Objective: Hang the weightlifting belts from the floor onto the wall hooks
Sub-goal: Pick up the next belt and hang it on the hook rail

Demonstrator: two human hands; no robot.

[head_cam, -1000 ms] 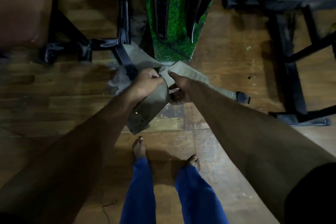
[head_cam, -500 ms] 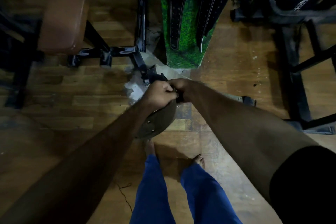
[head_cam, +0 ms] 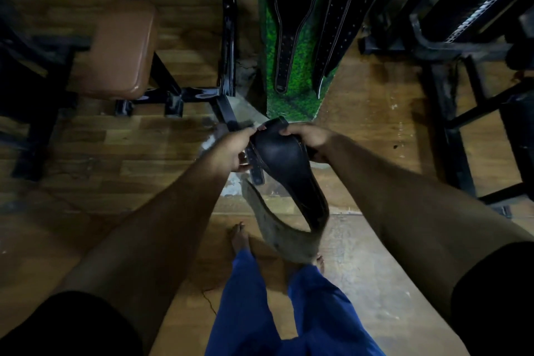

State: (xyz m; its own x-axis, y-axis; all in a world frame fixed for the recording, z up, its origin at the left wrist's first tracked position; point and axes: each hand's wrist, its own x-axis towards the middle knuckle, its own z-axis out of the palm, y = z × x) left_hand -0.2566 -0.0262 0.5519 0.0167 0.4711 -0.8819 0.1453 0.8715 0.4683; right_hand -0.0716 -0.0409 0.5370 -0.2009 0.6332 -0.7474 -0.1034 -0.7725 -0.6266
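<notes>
A weightlifting belt (head_cam: 284, 165), dark on its outer face and tan on its inner face, hangs in a loop off the floor in front of me. My left hand (head_cam: 232, 150) grips its left end, with a perforated strap tip poking out below the fingers. My right hand (head_cam: 310, 137) holds the opposite end. The loop droops down to my feet. Two black belts (head_cam: 289, 37) (head_cam: 339, 26) with white stitching hang on the green wall panel (head_cam: 291, 101) straight ahead. The hooks are out of view.
A bench with a brown padded seat (head_cam: 121, 49) on a black steel frame (head_cam: 228, 46) stands at the left. Black machine frames (head_cam: 450, 113) and a weight stack (head_cam: 479, 6) crowd the right. Wooden floor (head_cam: 372, 113) lies between them, under my bare feet.
The belt has come up off the floor and turned, so its dark face shows and it hangs as a loop. My view has tilted upward toward the wall.
</notes>
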